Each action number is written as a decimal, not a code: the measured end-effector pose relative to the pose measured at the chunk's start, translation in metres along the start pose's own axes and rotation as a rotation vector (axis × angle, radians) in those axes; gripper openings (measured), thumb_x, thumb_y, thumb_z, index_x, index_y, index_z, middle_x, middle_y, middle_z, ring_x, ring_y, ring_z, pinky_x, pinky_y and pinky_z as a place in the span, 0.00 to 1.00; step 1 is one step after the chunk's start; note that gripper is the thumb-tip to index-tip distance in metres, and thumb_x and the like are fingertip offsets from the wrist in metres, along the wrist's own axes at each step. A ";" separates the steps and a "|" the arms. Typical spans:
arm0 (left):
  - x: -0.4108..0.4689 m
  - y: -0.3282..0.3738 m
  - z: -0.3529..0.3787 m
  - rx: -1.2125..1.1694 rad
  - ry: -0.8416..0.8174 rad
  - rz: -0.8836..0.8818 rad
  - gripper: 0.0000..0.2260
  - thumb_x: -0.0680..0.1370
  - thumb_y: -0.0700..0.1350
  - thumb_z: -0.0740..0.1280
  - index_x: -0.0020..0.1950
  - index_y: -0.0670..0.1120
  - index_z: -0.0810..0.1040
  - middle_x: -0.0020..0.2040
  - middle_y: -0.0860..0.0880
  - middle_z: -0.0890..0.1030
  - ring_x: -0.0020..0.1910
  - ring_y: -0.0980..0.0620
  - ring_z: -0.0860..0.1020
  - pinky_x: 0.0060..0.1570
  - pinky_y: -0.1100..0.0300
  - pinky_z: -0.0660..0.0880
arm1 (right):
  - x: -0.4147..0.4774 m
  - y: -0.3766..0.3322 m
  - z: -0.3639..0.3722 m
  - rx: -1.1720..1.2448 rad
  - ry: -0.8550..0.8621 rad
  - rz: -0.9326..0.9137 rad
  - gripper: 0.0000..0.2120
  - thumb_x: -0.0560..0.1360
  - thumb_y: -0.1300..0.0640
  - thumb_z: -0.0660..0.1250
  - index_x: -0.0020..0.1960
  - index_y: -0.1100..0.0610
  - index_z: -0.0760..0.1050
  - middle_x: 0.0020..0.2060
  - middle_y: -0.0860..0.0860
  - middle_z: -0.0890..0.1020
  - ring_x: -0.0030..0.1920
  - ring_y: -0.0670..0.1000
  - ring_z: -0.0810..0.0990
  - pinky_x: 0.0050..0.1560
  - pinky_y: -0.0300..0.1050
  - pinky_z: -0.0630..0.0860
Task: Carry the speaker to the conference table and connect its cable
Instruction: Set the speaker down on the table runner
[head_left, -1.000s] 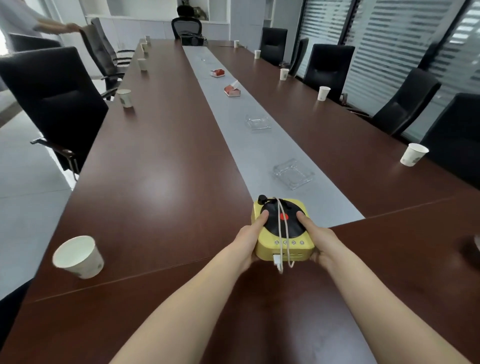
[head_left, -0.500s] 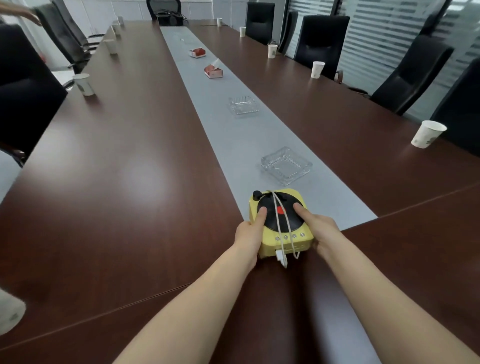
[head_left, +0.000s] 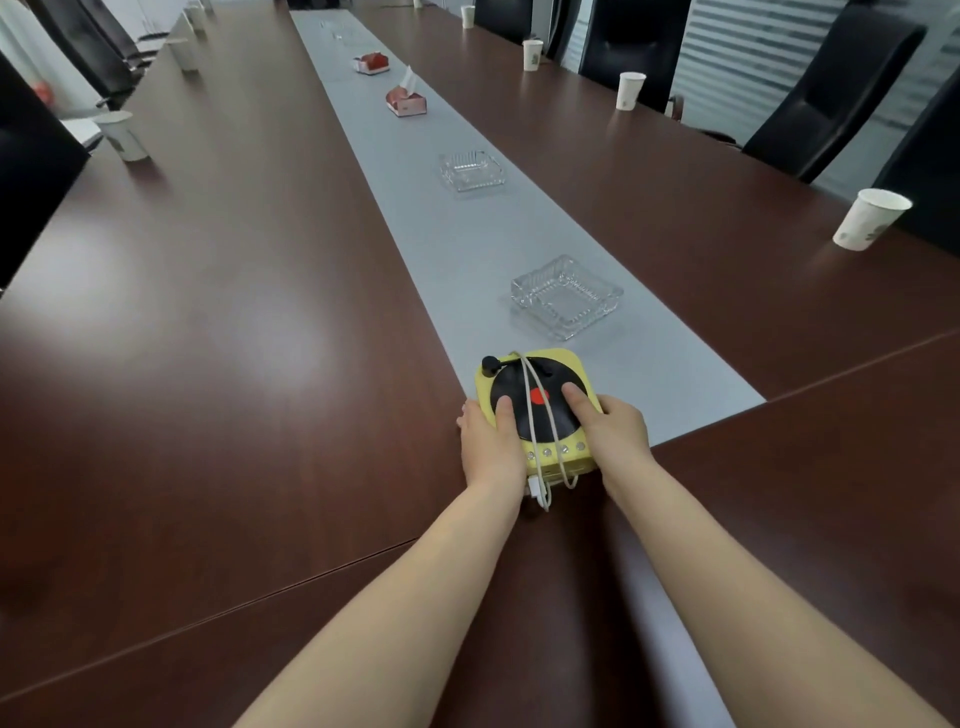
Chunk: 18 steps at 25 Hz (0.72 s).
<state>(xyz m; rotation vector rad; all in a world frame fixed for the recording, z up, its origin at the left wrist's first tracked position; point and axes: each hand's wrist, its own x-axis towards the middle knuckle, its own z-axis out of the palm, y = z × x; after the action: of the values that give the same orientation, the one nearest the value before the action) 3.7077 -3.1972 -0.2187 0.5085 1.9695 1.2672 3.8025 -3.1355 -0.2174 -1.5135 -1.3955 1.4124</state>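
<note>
A small yellow speaker (head_left: 563, 364) shaped like a record player, with a black disc and red centre on top, sits at the near end of the grey strip on the brown conference table (head_left: 218, 322). A white cable (head_left: 530, 400) is wound over it, and its plug hangs off the front edge. My left hand (head_left: 491, 441) grips the speaker's left side, thumb on the disc. My right hand (head_left: 615, 434) grips the right side the same way.
A glass ashtray (head_left: 567, 296) lies just beyond the speaker, and another ashtray (head_left: 471, 170) farther along the grey strip (head_left: 415, 171). Tissue boxes (head_left: 406, 100) follow. Paper cups (head_left: 868, 218) stand along both table edges. Black chairs (head_left: 826, 93) line the sides.
The view has moved forward and down over the table. The speaker, held in both hands, has come down near the end of the grey strip.
</note>
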 end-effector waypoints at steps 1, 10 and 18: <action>0.000 0.001 0.000 0.027 -0.011 0.002 0.27 0.82 0.53 0.51 0.77 0.44 0.50 0.78 0.45 0.53 0.77 0.47 0.52 0.74 0.49 0.55 | 0.000 0.001 0.000 -0.024 0.007 -0.036 0.14 0.74 0.47 0.66 0.37 0.58 0.75 0.33 0.51 0.79 0.35 0.51 0.77 0.35 0.42 0.71; -0.001 0.020 -0.015 0.119 -0.153 -0.093 0.29 0.81 0.57 0.47 0.78 0.46 0.45 0.79 0.44 0.51 0.77 0.44 0.51 0.74 0.48 0.51 | 0.001 -0.013 -0.003 -0.436 -0.006 -0.080 0.24 0.78 0.41 0.56 0.58 0.61 0.71 0.48 0.54 0.77 0.42 0.52 0.76 0.45 0.44 0.66; -0.014 0.018 -0.029 0.191 -0.166 -0.022 0.29 0.81 0.57 0.49 0.78 0.44 0.48 0.77 0.44 0.58 0.75 0.44 0.58 0.71 0.51 0.57 | -0.008 -0.014 -0.013 -0.121 0.036 0.066 0.30 0.79 0.40 0.45 0.64 0.58 0.73 0.60 0.55 0.78 0.61 0.58 0.76 0.64 0.51 0.71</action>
<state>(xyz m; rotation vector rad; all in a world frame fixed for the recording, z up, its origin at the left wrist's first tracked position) 3.6938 -3.2165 -0.1896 0.6618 1.9588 0.9949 3.8125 -3.1375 -0.1994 -1.6673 -1.4433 1.3540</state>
